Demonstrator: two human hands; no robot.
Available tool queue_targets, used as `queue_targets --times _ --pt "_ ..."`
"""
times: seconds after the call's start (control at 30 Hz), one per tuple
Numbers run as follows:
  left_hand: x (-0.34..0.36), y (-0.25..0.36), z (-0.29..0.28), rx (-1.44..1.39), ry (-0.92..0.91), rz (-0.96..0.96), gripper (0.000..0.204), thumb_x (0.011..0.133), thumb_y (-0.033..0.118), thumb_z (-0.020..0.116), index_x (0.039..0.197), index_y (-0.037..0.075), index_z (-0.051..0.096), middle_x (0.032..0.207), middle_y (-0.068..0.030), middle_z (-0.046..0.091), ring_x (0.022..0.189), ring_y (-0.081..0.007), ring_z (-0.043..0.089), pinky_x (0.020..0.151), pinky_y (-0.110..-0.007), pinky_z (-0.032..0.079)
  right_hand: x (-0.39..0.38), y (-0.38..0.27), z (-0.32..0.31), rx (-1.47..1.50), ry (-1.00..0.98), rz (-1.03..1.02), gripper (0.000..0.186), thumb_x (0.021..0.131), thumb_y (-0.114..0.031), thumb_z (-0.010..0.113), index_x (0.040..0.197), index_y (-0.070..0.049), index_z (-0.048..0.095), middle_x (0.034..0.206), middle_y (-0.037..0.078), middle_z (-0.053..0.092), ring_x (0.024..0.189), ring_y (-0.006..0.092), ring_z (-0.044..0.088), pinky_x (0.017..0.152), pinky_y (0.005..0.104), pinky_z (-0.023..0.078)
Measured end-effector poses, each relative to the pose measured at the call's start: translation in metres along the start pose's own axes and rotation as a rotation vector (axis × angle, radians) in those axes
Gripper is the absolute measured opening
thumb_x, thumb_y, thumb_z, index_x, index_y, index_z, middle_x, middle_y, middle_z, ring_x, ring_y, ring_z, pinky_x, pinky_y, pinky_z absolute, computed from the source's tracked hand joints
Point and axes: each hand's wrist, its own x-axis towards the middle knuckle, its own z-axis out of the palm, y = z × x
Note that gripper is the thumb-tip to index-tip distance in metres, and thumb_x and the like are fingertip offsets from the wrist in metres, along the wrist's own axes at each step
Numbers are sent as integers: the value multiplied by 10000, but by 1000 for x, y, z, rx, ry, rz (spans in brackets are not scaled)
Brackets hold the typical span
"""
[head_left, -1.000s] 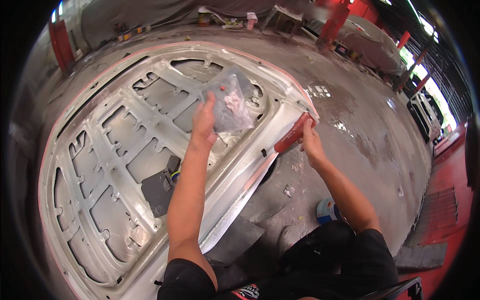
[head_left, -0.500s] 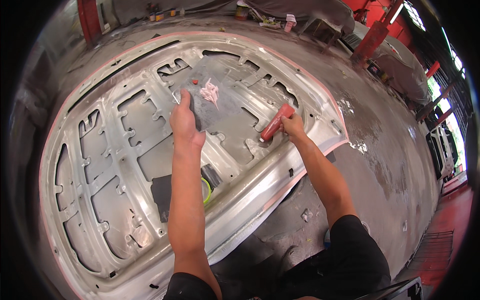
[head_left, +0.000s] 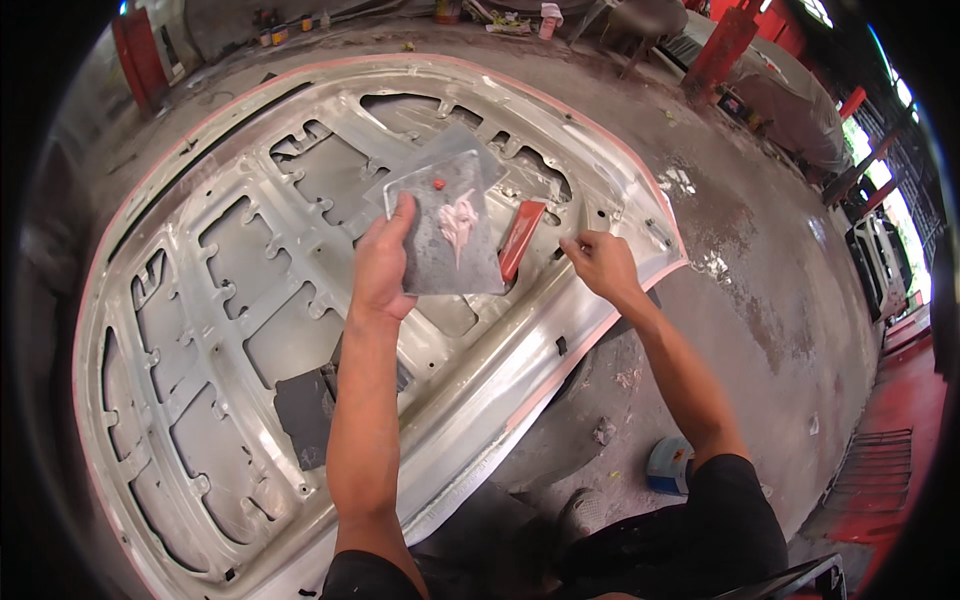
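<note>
My left hand [head_left: 382, 262] grips the near left edge of a grey mixing board [head_left: 425, 258], thumb on top. A pale pink mound of putty [head_left: 459, 222] sits on the board, with a small red dab [head_left: 439, 184] above it. Just right of the board, a red tube [head_left: 521, 240] rests on the silver car hood [head_left: 520, 368], whose ribbed inner side faces up. My right hand [head_left: 605, 265] hovers right of the tube, apart from it, its fingers curled into a pinch; whether anything small is between them I cannot make out.
A greyish sheet [head_left: 462, 142] shows behind the board. Dark sheets [head_left: 304, 420] lie on the hood beside my left forearm. On the floor near my right elbow stands a blue and white can [head_left: 668, 466]. Red posts [head_left: 727, 50] and covered vehicles [head_left: 800, 120] are farther off.
My right hand has let go of the red tube and drawn away to the right. The board in my left hand has come nearer and right, turned more toward me.
</note>
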Motion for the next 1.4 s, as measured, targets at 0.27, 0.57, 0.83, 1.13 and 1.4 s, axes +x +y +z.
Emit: queue_targets --times 0.27,0.57,0.83,1.13,1.4 --pt "-55 -80 48 174 -318 -371 467 982 354 520 1253 -26 506 1145 -107 628 967 -182 640 851 -323 520 -133 33 -20 1145 -169 -14 668 968 -551 422 1286 33 488 952 102 626 806 139 594 695 292 498" --pt "-151 -101 79 398 -219 -738 437 1002 350 475 1264 3 519 1151 -73 623 959 -155 640 845 -281 518 -181 74 -18 1868 -562 298 421 957 -269 568 1297 -48 459 1174 74 595 973 173 635 734 334 571" --pt "-171 -90 88 378 -189 -630 440 1008 355 464 1257 -4 519 1148 -77 628 974 -145 633 855 -296 516 -177 72 4 1800 -275 321 198 976 -231 539 1145 -129 525 1029 5 634 886 127 633 715 304 547" --pt "-159 -89 55 547 10 -400 253 978 202 534 1127 11 607 1010 -52 673 846 -124 649 770 -284 532 -181 86 -38 1091 470 109 206 851 -51 689 1050 -12 651 894 7 661 792 75 598 644 236 487" --pt "-161 -102 54 557 -86 -365 313 1032 282 422 1109 38 603 929 -3 632 800 -78 583 720 -247 493 -205 25 -36 416 178 -425 432 762 31 658 1182 -66 639 983 116 605 898 253 584 780 332 467"
